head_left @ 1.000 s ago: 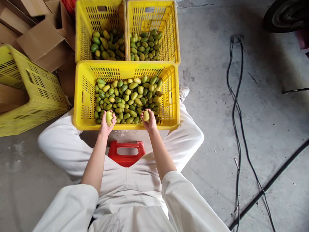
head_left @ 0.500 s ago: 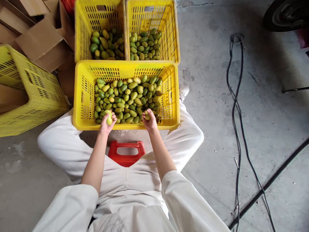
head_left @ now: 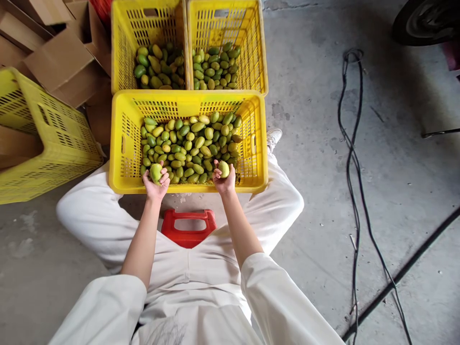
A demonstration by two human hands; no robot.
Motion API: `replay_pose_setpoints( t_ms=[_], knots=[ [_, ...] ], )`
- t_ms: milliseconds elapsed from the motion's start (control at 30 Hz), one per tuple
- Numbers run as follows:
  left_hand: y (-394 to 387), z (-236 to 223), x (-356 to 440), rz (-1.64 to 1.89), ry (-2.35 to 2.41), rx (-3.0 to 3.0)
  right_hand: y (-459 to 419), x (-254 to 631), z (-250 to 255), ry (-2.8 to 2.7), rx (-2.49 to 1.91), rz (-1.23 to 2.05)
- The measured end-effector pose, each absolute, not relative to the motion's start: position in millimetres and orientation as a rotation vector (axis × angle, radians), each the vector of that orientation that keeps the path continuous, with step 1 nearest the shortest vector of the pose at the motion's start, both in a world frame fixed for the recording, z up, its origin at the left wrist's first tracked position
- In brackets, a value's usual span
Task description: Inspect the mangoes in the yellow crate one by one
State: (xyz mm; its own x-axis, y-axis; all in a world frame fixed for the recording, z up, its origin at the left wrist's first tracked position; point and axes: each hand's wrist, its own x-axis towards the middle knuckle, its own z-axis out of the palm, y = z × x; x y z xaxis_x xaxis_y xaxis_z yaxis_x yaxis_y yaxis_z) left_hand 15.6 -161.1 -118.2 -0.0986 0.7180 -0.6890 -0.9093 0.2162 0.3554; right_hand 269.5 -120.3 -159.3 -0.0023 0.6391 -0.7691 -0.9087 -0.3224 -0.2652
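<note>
My left hand [head_left: 157, 184] cradles a green mango [head_left: 155, 173] palm up, fingers curled around its side. A paler yellow-green mango [head_left: 224, 169] rests in my right hand [head_left: 225, 183], held by the curled fingers. Both hands are over the near rim of a yellow plastic crate [head_left: 118, 182] in front of me. Inside that crate lie many small oval mangoes [head_left: 190, 148], green to yellow, some hidden beneath my hands.
Behind stand two more yellow crates, the left one [head_left: 124, 57] and the right one [head_left: 257, 57], both holding mangoes. Another yellow crate [head_left: 68, 129] and cardboard boxes [head_left: 59, 60] are at left. A red plastic seat [head_left: 189, 237] is beneath me. Black cables [head_left: 354, 158] cross the floor at right.
Both mangoes have been turned in my hands, and my fingers have opened out more beneath them. My left hand has shifted slightly left. The crates have stayed put.
</note>
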Motion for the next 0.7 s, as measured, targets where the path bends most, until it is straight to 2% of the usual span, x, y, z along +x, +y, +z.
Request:
replay_pose_setpoints(
  t_ms=[300, 700],
  knots=[
    [-162, -121, 21, 1.246, 1.015, -0.164, -123, 267, -162, 0.276, -1.038, 1.628],
    [-155, -122, 26, 1.354, 1.089, -0.159, -126, 267, -163, 0.174, -1.087, 1.644]
  ],
)
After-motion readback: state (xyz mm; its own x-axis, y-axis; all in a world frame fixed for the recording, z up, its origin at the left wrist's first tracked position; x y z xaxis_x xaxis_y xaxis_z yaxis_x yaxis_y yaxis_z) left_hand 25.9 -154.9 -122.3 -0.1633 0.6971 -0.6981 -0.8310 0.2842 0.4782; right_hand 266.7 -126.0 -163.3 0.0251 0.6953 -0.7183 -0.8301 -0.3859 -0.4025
